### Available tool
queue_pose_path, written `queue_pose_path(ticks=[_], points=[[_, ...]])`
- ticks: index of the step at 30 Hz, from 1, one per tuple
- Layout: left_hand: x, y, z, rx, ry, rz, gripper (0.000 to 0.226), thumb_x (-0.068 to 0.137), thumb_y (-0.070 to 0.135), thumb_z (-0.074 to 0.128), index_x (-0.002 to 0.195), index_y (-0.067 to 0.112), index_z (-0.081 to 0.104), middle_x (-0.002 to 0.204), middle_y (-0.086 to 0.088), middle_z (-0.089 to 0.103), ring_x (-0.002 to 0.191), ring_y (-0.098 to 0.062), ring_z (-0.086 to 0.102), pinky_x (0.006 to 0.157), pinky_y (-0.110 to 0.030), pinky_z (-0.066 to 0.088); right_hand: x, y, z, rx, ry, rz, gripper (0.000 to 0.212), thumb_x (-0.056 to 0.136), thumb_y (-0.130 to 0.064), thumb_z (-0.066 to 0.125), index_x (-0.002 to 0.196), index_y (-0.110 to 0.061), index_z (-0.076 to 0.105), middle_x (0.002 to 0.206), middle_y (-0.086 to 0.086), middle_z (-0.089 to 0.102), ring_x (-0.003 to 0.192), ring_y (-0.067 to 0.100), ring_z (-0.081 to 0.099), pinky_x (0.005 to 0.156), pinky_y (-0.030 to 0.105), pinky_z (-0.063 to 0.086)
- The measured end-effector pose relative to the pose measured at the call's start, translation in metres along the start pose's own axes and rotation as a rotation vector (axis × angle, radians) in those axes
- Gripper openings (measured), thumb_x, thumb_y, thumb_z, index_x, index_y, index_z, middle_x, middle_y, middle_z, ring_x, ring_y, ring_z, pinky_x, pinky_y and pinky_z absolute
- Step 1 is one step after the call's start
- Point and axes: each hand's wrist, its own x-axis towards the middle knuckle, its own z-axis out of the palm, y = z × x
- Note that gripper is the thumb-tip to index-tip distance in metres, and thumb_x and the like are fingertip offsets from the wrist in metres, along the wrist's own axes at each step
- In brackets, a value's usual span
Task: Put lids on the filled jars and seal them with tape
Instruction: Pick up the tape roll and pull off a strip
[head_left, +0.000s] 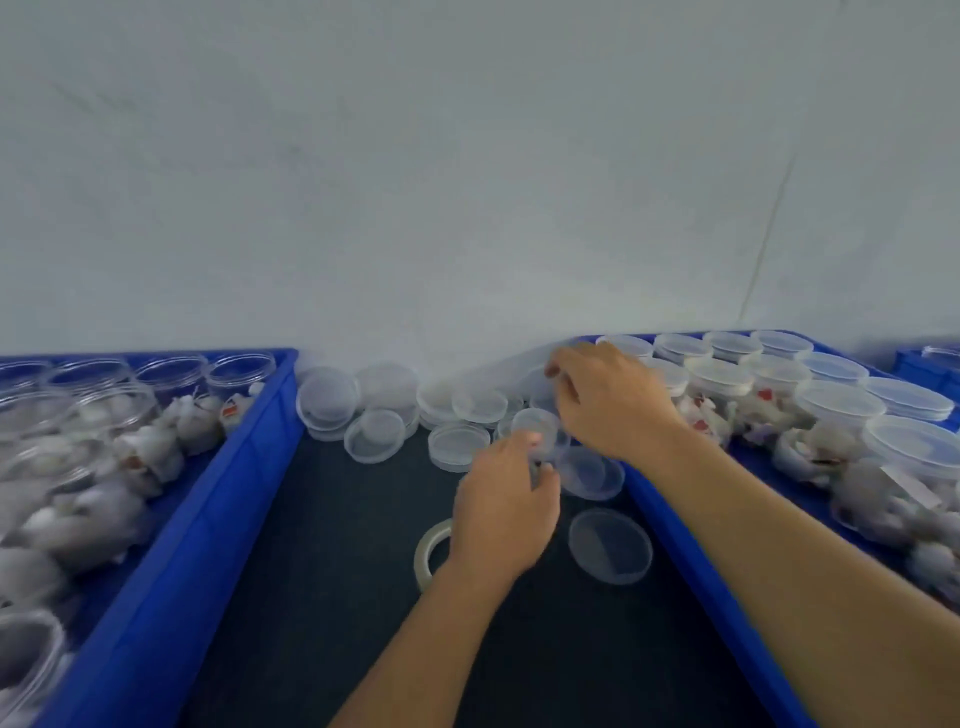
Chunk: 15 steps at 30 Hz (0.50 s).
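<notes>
Dark table (332, 597): lid (537, 423) between left fingers (524, 441).

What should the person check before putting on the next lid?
1. Spare lids lie on the dark table: ok.
2. Tape roll is close by the left hand: ok.
3. Open filled jars wait in the left blue crate: ok.
4. Left hand's grip on a small clear piece: cannot tell, blurred.
5. Right hand is holding something: cannot tell.
6. Right crate jars have lids on: ok.
</notes>
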Motion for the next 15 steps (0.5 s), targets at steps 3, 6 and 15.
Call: queue_pose_path(ticks=[3, 6, 15], points=[[-0.03, -0.031, -0.038, -0.053, 0.085, -0.233, 0.025, 0.101, 0.03, 0.057, 0.126, 0.032, 0.061, 0.117, 0.009, 0.067, 0.111, -0.018, 0.065, 0.087, -0.038, 0.051, -0.021, -0.059, 0.028, 0.072, -0.316, -0.156, 0.025, 0.101, -0.03, 0.047, 0.115, -0.032, 0.068, 0.121, -0.001, 0.071, 0.106, 0.026, 0.065, 0.081, 0.04, 0.05], [-0.064, -0.057, -0.062, -0.091, 0.123, -0.258, 0.022, 0.099, 0.022, 0.057, 0.118, 0.029, 0.063, 0.111, 0.013, 0.069, 0.105, -0.01, 0.065, 0.091, -0.038, 0.055, -0.047, -0.102, 0.064, 0.152, -0.418, -0.224, 0.017, 0.102, -0.031, 0.047, 0.106, -0.031, 0.063, 0.112, -0.005, 0.064, 0.104, 0.023, 0.062, 0.082, 0.044, 0.053], [-0.074, -0.084, -0.09, -0.44, 0.263, -0.251, 0.028, 0.1, 0.012, 0.059, 0.109, 0.038, 0.067, 0.103, 0.017, 0.076, 0.1, 0.007, 0.069, 0.08, -0.013, 0.052, -0.043, -0.151, 0.08, 0.169, -0.388, -0.163, 0.017, 0.103, -0.033, 0.045, 0.1, -0.031, 0.061, 0.103, -0.008, 0.055, 0.09, 0.017, 0.058, 0.078, 0.042, 0.052]])
